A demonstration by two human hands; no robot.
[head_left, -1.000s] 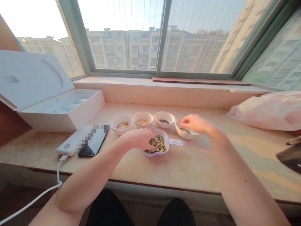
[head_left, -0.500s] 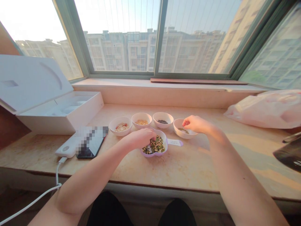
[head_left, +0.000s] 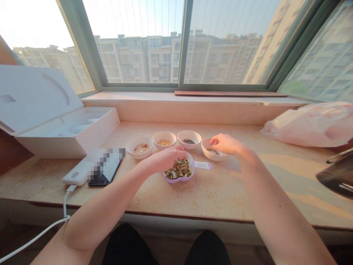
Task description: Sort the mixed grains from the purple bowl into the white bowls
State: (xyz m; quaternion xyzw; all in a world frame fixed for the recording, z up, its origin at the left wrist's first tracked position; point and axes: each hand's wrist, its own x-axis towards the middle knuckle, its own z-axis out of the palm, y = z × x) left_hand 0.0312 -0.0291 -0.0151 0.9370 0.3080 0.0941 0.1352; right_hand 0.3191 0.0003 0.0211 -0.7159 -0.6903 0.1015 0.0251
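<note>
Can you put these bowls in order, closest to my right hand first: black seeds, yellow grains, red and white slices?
From the right hand, in the head view:
1. Black seeds bowl: just left of the hand.
2. Yellow grains bowl: further left.
3. Red and white slices bowl: farthest left.

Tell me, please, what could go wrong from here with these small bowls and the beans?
The left hand reaches over the purple dish, so a knock might tip it and spill the bean mix. The right hand hovers at a small white bowl, and catching its rim could scatter the few seeds inside. Loose beans might also roll toward the phone and power bank, or off the front of the stone sill.
</note>
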